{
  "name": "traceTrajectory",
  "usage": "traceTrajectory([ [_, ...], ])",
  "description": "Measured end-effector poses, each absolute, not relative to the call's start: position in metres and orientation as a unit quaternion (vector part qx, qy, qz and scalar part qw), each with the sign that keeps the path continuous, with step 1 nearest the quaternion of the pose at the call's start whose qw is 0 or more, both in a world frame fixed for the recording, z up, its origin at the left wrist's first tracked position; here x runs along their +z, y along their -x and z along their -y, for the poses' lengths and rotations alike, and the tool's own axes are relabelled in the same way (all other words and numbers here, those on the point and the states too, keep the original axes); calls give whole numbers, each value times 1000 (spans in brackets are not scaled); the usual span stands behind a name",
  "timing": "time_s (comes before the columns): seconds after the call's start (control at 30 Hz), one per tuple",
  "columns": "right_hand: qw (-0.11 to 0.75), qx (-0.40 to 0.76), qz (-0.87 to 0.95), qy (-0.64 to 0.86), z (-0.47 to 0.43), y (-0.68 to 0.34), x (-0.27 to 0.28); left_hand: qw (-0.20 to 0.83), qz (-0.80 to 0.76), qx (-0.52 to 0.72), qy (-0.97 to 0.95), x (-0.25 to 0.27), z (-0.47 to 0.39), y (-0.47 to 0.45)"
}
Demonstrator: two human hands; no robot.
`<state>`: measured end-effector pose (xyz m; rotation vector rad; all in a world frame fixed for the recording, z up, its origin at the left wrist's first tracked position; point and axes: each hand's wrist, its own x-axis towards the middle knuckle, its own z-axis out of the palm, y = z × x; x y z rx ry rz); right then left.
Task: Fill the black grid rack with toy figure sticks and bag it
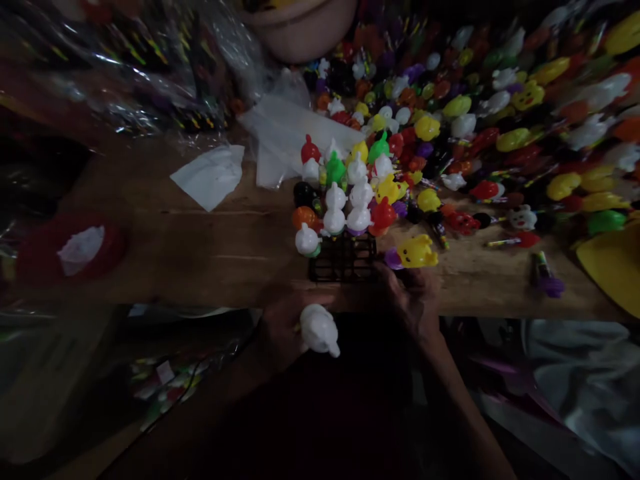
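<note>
My left hand [283,325], dim in the shadow at the table's front edge, is closed around a white plastic toy figure [319,329] with a rounded head. At the edge to the right, my right hand [417,300] has its fingers curled at a yellow toy figure [417,252] with a purple base, which lies sideways. Between and beyond the hands stands a dark grid rack [345,260]. Its front openings show, while several white, red, green and yellow toy tops [334,220] stand upright in rows over its back part.
Heaped toy figures [480,140] cover the table's right and back. Clear plastic bags [165,73], a white sheet [213,175] and a pink basin [305,30] lie behind. A red dish [107,250] sits left; a purple-ended toy piece [549,277] and yellow object [615,267] sit right.
</note>
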<state>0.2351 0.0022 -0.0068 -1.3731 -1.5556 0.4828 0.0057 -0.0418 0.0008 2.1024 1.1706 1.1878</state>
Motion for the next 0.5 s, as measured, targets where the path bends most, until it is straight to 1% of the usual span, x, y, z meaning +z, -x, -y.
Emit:
traceTrajectory([
  [0.13, 488, 198, 670, 523, -5, -211, -3, 166, -356, 469, -791, -2, 25, -7],
  [0.3, 489, 188, 683, 510, -19, -182, -16, 121, -369, 433, -814, -22, 16, -2],
  [0.37, 476, 166, 696, 511, -23, -180, -21, 120, -374, 428, -814, -29, 17, 0],
  [0.5, 446, 153, 705, 529, -23, -188, -21, 151, -372, 438, -804, -32, 21, -2],
])
